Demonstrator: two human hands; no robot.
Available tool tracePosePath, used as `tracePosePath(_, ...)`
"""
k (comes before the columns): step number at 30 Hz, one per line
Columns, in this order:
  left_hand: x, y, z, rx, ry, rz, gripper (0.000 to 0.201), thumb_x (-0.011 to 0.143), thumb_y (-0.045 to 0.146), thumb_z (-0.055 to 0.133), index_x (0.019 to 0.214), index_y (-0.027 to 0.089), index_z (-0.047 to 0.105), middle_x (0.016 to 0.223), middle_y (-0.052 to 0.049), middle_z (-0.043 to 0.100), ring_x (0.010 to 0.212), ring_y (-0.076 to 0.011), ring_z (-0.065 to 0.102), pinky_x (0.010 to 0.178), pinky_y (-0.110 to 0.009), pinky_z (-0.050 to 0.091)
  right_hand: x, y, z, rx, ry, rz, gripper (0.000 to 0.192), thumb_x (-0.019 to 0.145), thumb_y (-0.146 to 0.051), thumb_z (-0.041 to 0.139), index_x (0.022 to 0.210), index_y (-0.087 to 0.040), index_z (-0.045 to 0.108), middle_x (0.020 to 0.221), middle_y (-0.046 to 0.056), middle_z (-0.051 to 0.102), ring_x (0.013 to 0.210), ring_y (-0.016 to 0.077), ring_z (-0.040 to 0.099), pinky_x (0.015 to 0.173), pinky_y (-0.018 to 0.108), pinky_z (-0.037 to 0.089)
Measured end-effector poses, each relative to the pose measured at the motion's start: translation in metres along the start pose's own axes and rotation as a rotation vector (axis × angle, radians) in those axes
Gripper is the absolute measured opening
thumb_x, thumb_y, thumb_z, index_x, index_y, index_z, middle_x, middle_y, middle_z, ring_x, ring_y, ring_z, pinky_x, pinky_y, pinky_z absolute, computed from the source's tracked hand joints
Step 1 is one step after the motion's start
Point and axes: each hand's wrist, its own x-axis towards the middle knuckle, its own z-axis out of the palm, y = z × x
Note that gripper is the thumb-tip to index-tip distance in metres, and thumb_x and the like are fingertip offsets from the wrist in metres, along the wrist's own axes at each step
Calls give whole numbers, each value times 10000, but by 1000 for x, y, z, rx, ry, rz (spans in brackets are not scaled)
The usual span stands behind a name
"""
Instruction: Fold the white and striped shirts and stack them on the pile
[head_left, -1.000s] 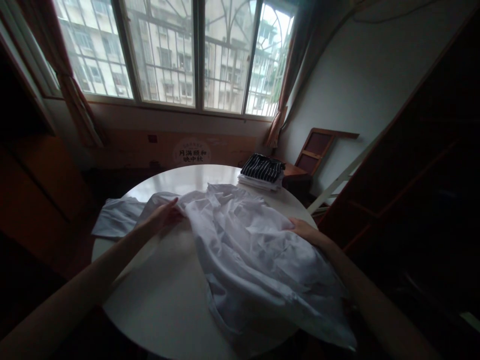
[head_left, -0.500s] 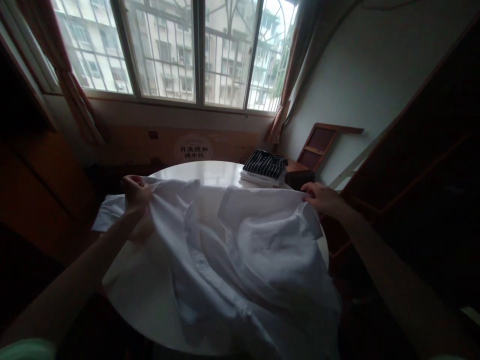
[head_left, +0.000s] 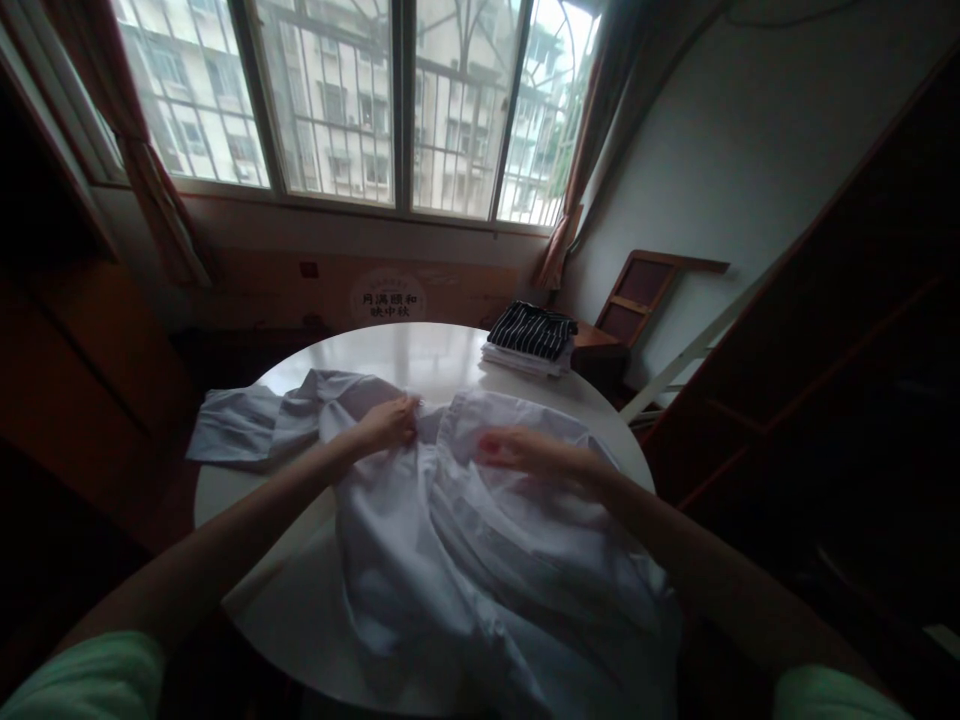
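Note:
A white shirt (head_left: 405,560) lies spread and rumpled over the round white table (head_left: 285,610), its collar edge toward the window and its lower part near me. One sleeve stretches out to the left past the table's edge. My left hand (head_left: 391,424) is closed on the shirt near the middle of its collar, the fingers pinching the cloth. Over the right front of the shirt is my right hand (head_left: 529,452), smeared by motion. Whether its fingers grip the cloth cannot be made out.
A folded black striped garment (head_left: 531,330) rests on folded white cloth (head_left: 525,358) at the table's back right. Behind stand a wooden chair (head_left: 637,290) and a long cardboard panel (head_left: 262,285) below the window. Dark furniture (head_left: 825,330) leans in at right.
Both hands have come inward from the shirt's shoulders toward its collar. The left hand has let go of the left shoulder and grips near the collar. The cloth has settled onto the table.

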Motion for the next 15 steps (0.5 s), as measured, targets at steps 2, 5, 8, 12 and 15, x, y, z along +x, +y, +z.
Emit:
tracePosePath(2,-4,3,-2,19,-58,51,322,646,179,535,967,162,560,884,-69,634,798,-201,587,666,-247,414,10,22,-11,-26,192,145,225,812,-236,485,996,-156,585,1012,83,612,915,181,568,826,301,430)
tracePosePath(5,-9,8,-9,24,-116,109,232,625,240,573,846,171,594,722,-34,619,643,-175,560,551,-232,375,24,59,-21,-41,291,340,456,687,-268,647,1111,-146,531,1174,122,535,1096,241,480,931,352,366)
tracePosePath(8,-8,5,-18,-58,-184,150,253,617,340,619,816,185,605,674,-5,604,584,-145,534,518,-215,359,31,85,-21,182,45,396,559,607,-346,704,1110,-166,539,1136,97,564,1008,239,539,834,311,434)
tracePosePath(12,4,-28,-29,-147,67,62,319,673,369,591,929,180,595,877,-40,626,776,-152,565,660,-220,412,33,95,-21,390,-186,367,431,616,-359,672,978,-137,599,899,44,638,767,181,587,637,241,454)
tracePosePath(15,9,-56,-32,-129,8,12,491,566,311,678,1028,188,566,967,-47,622,858,-182,566,714,-248,426,33,87,-28,318,-159,323,344,608,-274,666,907,-113,610,847,44,635,750,178,569,618,235,435)
